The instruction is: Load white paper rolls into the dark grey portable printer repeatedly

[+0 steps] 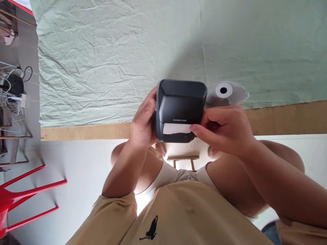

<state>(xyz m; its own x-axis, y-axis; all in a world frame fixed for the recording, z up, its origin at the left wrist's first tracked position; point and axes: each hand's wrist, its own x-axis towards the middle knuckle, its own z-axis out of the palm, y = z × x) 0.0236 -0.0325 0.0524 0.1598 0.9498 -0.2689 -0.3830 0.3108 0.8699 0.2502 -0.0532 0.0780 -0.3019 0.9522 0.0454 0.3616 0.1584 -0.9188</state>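
A black label printer (182,102) with NIIMBOT lettering is held up over the table's front edge. My left hand (143,124) wraps round its left side, the thumb along the edge and the other fingers partly hidden. From the printer's front slot comes a white paper strip (176,128). My right hand (224,127) is closed at the strip's right end, thumb tip on the paper and fingers curled by the printer's side; what lies under the thumb is hidden. Just beyond that hand lies a white paper roll (224,90) with a dark core, its loose end trailing right.
A wrinkled pale green cloth (114,61) covers the table, whose wooden edge (89,133) shows in front. On the floor at left are red stool legs (35,187) and a tangle of cables (11,97). My legs are below the table edge.
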